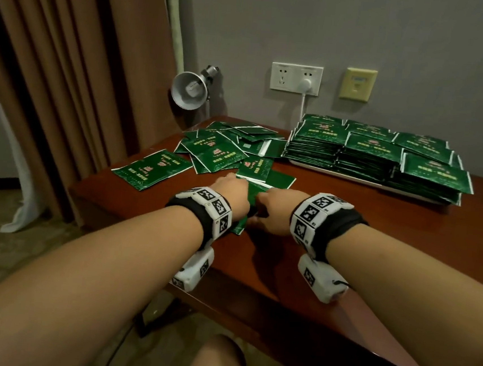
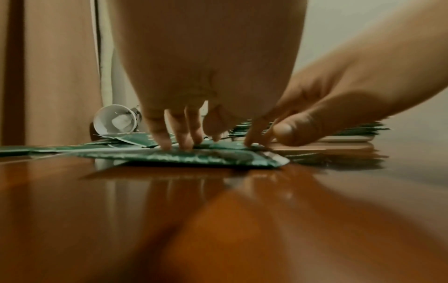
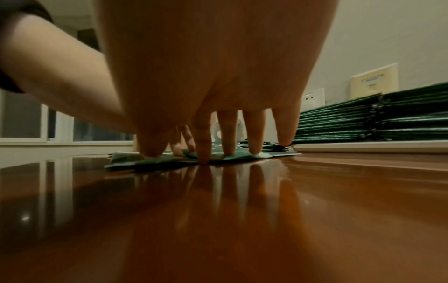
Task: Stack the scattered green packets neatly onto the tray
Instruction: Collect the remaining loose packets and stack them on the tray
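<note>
A small bunch of green packets (image 1: 253,194) lies flat on the glossy wooden table (image 1: 332,236). The left hand (image 1: 230,195) and right hand (image 1: 276,208) both press it with spread, straight fingertips (image 3: 204,153). Loose packets (image 1: 217,148) lie at 11 o'clock; the tray (image 1: 353,177), already piled high, sits at 1 o'clock. The slick foil could fan apart when lifted. The table edge (image 1: 119,212) is close at 8 o'clock; bare wood toward the tray gives room.

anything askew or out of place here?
Yes. Loose green packets lie fanned at mixed angles on the table, off the tray. Tray stacks are neat. Both hands press a few packets flat.
</note>
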A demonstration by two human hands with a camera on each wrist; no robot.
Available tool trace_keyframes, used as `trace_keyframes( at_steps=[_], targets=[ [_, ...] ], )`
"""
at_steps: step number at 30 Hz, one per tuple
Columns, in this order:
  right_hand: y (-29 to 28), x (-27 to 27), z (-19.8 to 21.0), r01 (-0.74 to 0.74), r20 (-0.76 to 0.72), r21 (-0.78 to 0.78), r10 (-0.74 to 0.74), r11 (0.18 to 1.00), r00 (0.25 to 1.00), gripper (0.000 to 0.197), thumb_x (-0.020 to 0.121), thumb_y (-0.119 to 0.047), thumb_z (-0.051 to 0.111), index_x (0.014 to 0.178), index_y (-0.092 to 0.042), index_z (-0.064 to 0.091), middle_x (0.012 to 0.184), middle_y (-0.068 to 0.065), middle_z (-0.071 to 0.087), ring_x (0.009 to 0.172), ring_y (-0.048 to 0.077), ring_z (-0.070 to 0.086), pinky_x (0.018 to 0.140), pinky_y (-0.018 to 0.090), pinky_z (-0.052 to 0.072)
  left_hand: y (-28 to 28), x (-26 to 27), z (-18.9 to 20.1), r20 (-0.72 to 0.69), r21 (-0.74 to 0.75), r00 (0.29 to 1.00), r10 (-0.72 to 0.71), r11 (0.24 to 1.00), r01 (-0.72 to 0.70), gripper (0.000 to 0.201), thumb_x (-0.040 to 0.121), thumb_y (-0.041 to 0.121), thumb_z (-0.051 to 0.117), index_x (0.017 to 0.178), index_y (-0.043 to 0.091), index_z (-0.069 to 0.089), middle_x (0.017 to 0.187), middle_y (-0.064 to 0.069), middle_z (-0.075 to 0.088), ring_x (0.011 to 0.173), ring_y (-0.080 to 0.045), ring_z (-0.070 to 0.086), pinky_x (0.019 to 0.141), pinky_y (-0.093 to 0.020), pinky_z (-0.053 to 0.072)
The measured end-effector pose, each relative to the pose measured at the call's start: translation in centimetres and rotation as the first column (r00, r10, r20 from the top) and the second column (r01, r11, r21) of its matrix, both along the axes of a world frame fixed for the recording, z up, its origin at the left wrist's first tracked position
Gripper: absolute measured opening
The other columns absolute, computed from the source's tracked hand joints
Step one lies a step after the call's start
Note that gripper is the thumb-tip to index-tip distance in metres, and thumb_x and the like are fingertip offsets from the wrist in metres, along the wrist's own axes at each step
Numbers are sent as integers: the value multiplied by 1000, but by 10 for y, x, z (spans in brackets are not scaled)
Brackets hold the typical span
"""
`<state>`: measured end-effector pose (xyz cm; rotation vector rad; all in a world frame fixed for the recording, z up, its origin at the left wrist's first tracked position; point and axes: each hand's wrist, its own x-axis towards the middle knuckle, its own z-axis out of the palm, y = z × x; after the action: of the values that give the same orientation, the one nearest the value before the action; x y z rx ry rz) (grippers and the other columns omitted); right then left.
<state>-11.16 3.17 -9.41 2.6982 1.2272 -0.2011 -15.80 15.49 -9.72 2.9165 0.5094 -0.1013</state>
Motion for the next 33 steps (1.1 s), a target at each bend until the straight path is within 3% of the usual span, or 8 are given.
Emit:
trace_keyframes(
  at_steps=[4,7,12,15,19,24,29,33],
  targets=[
    [-22,5,2,34,50,-82,-29,996,998,42,90,-60,46,94,-19,55,102,0,59,88,23,59,78,38,54,-7,5,1,3,1,990,142,990,-142,49,88,18,52,136,14,40,142,-15,32,132,-38,31,105,-49,36],
    [-42,6,4,34,55,-52,-31,998,998,29,89,-49,54,91,-20,51,95,0,59,79,22,57,73,38,55,-11,10,1,-119,-9,975,188,982,-190,61,91,28,52,145,13,29,146,-18,30,133,-40,32,106,-47,34],
    [-80,11,3,173,75,13,-174,985,982,51,83,-54,56,117,-18,44,106,6,58,104,27,52,79,38,50,-33,21,0,-82,14,994,-66,998,67,54,82,44,59,130,21,50,125,-13,42,117,-34,39,99,-40,39],
    [-104,16,3,297,79,-50,-293,954,953,50,84,-51,55,119,-16,47,116,8,52,115,30,46,83,38,42,-53,23,-1,-94,-45,962,-255,967,252,73,76,59,66,136,22,48,131,-12,36,124,-32,34,99,-41,38],
    [-114,23,10,339,47,-71,-336,938,941,28,82,-27,63,104,-13,50,97,5,57,85,26,58,70,34,51,-58,22,-1,-203,3,898,-390,917,399,108,64,75,69,150,23,30,143,-8,25,133,-31,24,110,-47,32],
    [-109,21,18,392,57,0,-391,920,918,16,87,-23,55,99,-16,61,79,1,56,72,23,59,61,30,49,-59,19,-1,-224,83,875,-430,886,456,114,59,77,71,152,31,23,144,-5,26,132,-30,25,108,-44,27],
    [-121,36,36,500,-90,182,-492,846,866,39,82,-35,54,115,-15,58,91,1,62,78,20,62,67,31,57,-60,22,0,-107,84,876,-470,873,480,114,56,76,73,150,34,23,140,-5,28,132,-29,25,108,-44,26],
    [-131,42,39,557,-42,163,-558,814,828,57,83,-36,63,130,-13,39,110,8,54,93,26,58,70,35,51,-55,26,-4,-141,4,872,-468,881,473,132,57,72,76,154,30,-2,162,-5,-3,149,-28,-4,120,-51,7]
  ],
)
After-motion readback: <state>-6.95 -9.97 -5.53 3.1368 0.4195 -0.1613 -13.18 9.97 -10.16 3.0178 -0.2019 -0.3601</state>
